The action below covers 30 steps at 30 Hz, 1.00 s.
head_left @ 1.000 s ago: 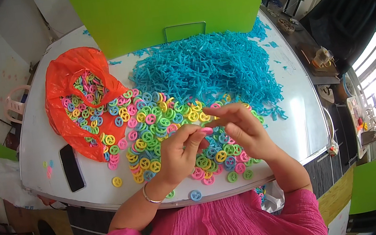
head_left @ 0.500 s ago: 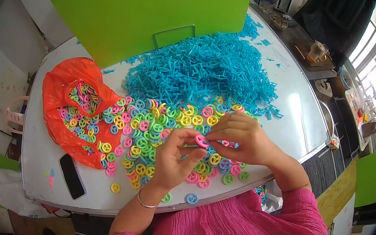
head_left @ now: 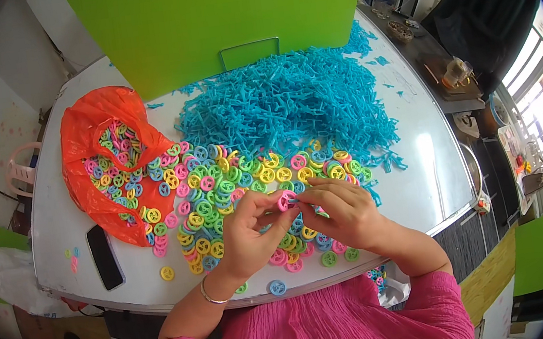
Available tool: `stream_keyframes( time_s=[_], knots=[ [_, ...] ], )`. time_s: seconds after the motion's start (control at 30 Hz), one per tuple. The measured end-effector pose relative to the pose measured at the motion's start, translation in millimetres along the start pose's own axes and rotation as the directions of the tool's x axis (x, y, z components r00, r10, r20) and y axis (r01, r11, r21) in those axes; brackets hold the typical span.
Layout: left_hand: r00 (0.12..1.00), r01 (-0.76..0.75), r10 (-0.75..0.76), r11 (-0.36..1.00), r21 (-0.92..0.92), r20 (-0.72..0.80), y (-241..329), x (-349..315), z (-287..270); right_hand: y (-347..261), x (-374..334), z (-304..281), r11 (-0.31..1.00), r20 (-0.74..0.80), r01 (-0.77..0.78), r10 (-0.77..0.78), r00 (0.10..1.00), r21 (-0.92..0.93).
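My left hand (head_left: 253, 235) pinches a pink plastic wheel (head_left: 285, 200) between thumb and fingers, above the table. Close against it, my right hand (head_left: 346, 213) has its fingertips pressed together on a small blue plastic piece (head_left: 294, 201) that meets the wheel's middle; most of the piece is hidden. Under and around both hands spreads a pile of small spoked wheels (head_left: 225, 182) in pink, yellow, green and blue. Behind them lies a large heap of thin blue plastic pieces (head_left: 283, 103).
A red plastic bag (head_left: 85, 187) of more wheels lies open at left, beside a dark phone (head_left: 105, 256). A green board (head_left: 217, 19) with a wire handle stands behind the heap. One blue wheel (head_left: 277, 287) sits at the table's near edge (head_left: 166, 307).
The pink wheel has turned to show more of its spoked side and moved slightly left. My right fingers have shifted a little along with it.
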<state>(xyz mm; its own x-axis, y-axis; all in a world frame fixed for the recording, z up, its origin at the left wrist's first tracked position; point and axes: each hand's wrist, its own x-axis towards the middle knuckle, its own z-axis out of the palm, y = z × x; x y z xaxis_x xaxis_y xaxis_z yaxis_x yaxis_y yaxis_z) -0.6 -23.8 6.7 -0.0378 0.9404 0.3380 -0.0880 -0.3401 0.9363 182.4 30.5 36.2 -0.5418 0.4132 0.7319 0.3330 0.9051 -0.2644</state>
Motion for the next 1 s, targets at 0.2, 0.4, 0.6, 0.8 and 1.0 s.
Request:
stream_keyframes(
  time_s=[0.2, 0.4, 0.6, 0.8, 1.0],
  knots=[
    [0.999, 0.018, -0.019, 1.000, 0.016, 0.039, 11, 5, -6, 6, 6, -14, 0.915, 0.250, -0.290, 0.222, 0.943, 0.280],
    [0.927, 0.315, -0.375, 0.777, -0.546, 0.001, 14, 17, -10, 26, 9, -9, 0.567, 0.353, -0.484, 0.331, 0.875, 0.666],
    [0.941, 0.265, -0.339, 0.742, -0.616, -0.003, 11, 15, -10, 26, 13, -10, 0.143, 0.598, -0.845, 0.646, 0.474, 0.516],
    [0.979, -0.123, 0.063, 0.942, 0.313, 0.194, 12, 6, 0, 29, 6, -1, -0.195, 0.781, -0.836, 0.510, 0.360, 0.513],
    [0.991, 0.058, 0.030, 0.776, 0.628, -0.129, 15, 33, -40, 39, 1, -1, -0.006, 0.560, -0.706, 0.614, 0.557, 0.708]
  ],
)
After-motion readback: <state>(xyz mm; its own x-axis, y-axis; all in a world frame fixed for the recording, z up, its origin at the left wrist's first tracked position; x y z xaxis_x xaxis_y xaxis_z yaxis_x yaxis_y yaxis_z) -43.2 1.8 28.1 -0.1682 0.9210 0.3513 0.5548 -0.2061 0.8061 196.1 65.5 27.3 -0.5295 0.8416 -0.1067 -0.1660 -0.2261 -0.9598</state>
